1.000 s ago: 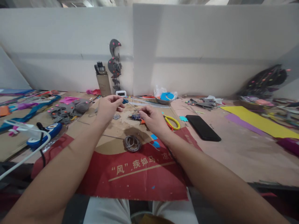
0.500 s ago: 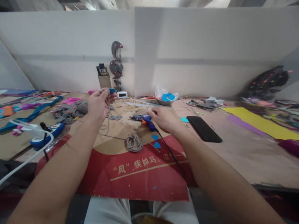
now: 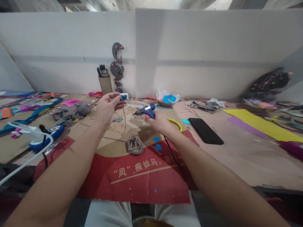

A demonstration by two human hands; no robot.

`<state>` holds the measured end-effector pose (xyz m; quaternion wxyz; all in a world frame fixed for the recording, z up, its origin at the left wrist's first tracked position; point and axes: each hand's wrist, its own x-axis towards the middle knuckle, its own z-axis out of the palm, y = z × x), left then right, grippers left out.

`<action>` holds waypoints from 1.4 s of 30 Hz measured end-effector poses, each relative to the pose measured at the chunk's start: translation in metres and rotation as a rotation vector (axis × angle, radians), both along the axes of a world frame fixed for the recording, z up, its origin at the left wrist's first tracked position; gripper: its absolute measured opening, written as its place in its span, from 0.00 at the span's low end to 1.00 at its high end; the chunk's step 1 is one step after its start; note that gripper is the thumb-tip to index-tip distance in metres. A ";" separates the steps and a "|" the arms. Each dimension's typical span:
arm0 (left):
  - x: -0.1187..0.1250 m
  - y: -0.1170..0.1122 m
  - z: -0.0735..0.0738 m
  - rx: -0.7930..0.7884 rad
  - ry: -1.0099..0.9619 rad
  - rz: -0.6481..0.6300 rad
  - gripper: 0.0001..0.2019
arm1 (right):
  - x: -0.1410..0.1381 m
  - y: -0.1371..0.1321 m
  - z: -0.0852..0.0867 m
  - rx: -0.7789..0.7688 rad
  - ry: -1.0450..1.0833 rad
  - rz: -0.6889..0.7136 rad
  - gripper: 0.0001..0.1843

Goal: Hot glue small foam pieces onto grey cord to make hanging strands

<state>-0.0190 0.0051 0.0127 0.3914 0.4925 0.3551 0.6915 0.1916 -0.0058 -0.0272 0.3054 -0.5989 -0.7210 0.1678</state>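
My left hand (image 3: 110, 105) is raised over the board, its thumb and fingers pinched on a grey cord (image 3: 124, 118) that hangs down in a curve. A small blue piece (image 3: 123, 97) shows at the same fingertips. My right hand (image 3: 159, 123) is wrapped around the handle of a blue glue gun (image 3: 148, 110), whose nozzle points left toward my left hand. The gun's black cable (image 3: 170, 149) runs down below my wrist. Between my forearms lies a coiled bundle of grey cord (image 3: 134, 145), with blue cut pieces (image 3: 158, 147) to its right.
A red and brown cardboard sheet (image 3: 132, 186) covers the near table. Right of it lies a black phone (image 3: 205, 130); a yellow ring (image 3: 176, 124) is beside my right wrist. Behind stand a bottle (image 3: 105, 83) and a bowl (image 3: 163, 103). A power strip (image 3: 47, 138) lies left.
My right hand has lifted the glue gun and tilted it, uncovering the yellow ring. My left hand has moved right with the cord and blue piece, closer to the nozzle.
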 end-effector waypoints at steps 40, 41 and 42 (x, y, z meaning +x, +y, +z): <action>0.007 -0.004 -0.005 -0.084 0.054 -0.015 0.09 | -0.017 -0.027 0.012 0.382 0.277 0.325 0.16; 0.008 -0.004 -0.005 -0.082 0.058 -0.011 0.09 | -0.018 -0.027 0.012 0.384 0.276 0.328 0.16; 0.008 -0.005 -0.005 -0.082 0.061 -0.007 0.09 | -0.018 -0.027 0.012 0.387 0.275 0.329 0.16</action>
